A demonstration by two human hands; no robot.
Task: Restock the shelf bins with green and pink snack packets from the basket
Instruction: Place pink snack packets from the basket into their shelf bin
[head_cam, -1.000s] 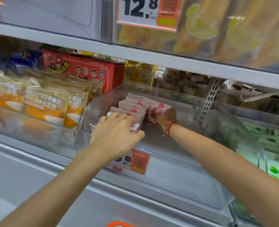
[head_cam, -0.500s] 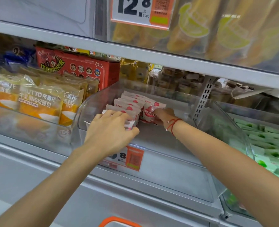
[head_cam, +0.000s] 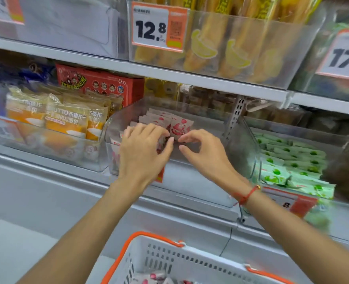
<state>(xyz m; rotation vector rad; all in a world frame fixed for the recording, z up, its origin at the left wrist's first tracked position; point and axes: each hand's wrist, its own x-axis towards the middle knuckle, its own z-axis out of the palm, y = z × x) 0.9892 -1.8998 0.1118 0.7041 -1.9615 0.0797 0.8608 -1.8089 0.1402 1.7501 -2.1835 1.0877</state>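
Pink snack packets [head_cam: 159,119] stand in a row at the left of a clear shelf bin [head_cam: 208,181]. My left hand [head_cam: 142,148] lies over the front of the row, fingers bent over the tops and thumb in front, gripping the front packets. One pink packet [head_cam: 180,126] leans at the right of the row. My right hand [head_cam: 202,150] hovers just before it with fingers loosely curled and nothing in it. Green packets [head_cam: 292,162] fill the bin to the right. The white basket [head_cam: 169,257] with an orange rim sits below, with pink packets [head_cam: 155,278] inside.
Orange bread bags [head_cam: 67,119] fill the bin on the left, with a red box [head_cam: 99,85] behind them. The shelf above carries a bin of yellow snacks [head_cam: 231,48] and a 12.8 price tag [head_cam: 157,29]. A slotted metal upright [head_cam: 234,119] stands behind the pink bin.
My right hand has drawn back from deep in the bin, leaving a pink packet leaning against the row. The view has tilted down, so the basket now shows. My left hand stays on the row.
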